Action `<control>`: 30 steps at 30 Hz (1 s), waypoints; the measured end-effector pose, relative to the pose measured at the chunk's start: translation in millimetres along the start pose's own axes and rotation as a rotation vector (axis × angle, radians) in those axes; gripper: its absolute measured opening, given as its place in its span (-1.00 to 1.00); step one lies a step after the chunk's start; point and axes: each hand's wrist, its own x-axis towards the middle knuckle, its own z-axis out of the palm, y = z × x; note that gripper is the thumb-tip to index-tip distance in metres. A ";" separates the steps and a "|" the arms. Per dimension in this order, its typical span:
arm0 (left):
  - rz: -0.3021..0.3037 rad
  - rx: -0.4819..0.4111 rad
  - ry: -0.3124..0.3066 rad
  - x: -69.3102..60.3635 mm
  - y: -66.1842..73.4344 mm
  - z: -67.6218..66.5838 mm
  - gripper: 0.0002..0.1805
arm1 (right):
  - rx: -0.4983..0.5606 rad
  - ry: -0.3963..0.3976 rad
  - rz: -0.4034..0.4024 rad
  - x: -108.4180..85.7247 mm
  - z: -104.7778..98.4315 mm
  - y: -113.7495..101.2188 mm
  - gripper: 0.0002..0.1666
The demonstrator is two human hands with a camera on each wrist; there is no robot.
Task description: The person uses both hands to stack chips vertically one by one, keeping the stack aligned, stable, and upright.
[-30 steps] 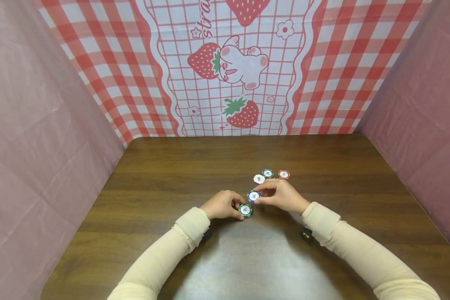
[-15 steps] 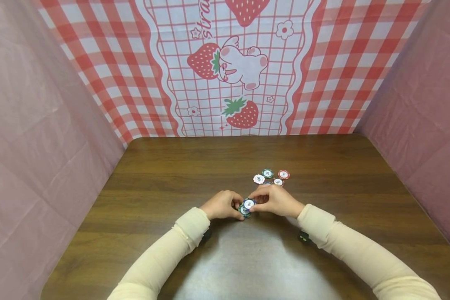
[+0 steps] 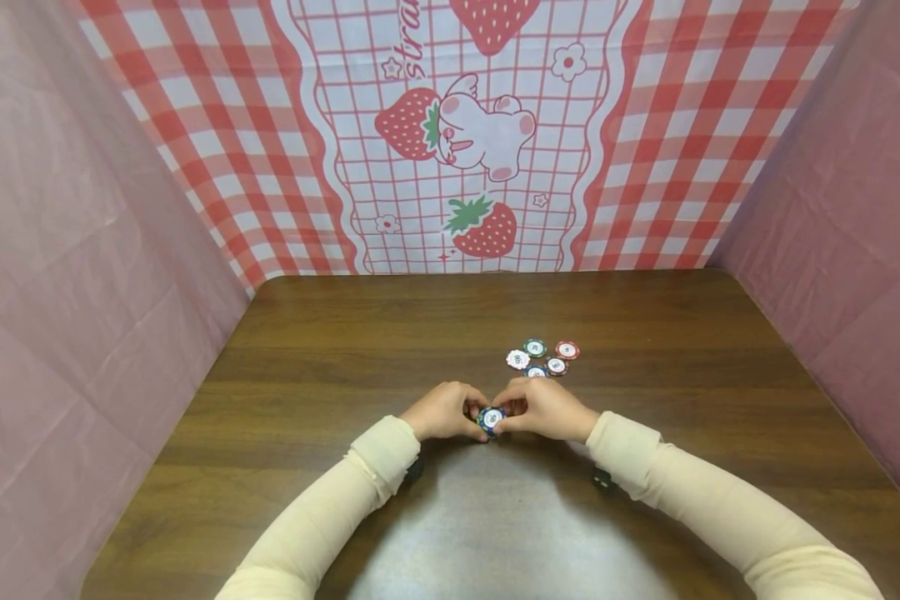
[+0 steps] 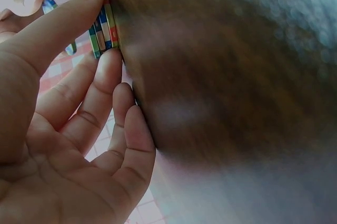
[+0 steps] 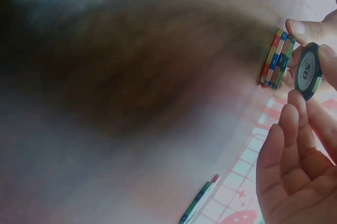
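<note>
My left hand [image 3: 444, 410] holds a short stack of poker chips [image 5: 277, 58] by its edges, thumb on one side and fingertips on the other. Striped edges in green, blue and red show in both wrist views. Just over that stack, my right hand [image 3: 546, 410] pinches a blue poker chip [image 3: 492, 418] between thumb and fingers. In the right wrist view this chip [image 5: 307, 71] bears a "50" and is tilted, with a small gap between it and the stack. From the head view it hides most of the stack.
Several loose chips lie beyond my right hand: a white one [image 3: 518, 359], a green one [image 3: 535, 348], a red one [image 3: 567, 350], a brownish one [image 3: 557, 366] and a blue one [image 3: 536, 372] partly covered by the hand. A strawberry-print cloth [image 3: 412, 242] hangs behind the wooden table [image 3: 330, 333].
My right hand has carried the blue chip leftward and nearer to me, from beside the stack to over it. The left hand has kept its place. More loose chips show behind the right hand.
</note>
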 end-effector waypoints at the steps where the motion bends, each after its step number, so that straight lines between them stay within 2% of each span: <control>1: -0.001 -0.002 0.000 0.0 -0.1 0.1 -0.61 | -0.004 -0.003 0.008 0.3 0.5 -0.2 -0.70; 10: 0.002 -0.006 0.004 0.2 -0.9 0.6 -0.61 | -0.045 -0.015 0.054 2.5 2.7 -0.1 -0.71; 30: -0.019 -0.007 -0.001 0.1 0.2 0.0 -0.61 | -0.122 -0.011 0.044 5.8 4.8 -3.4 -0.69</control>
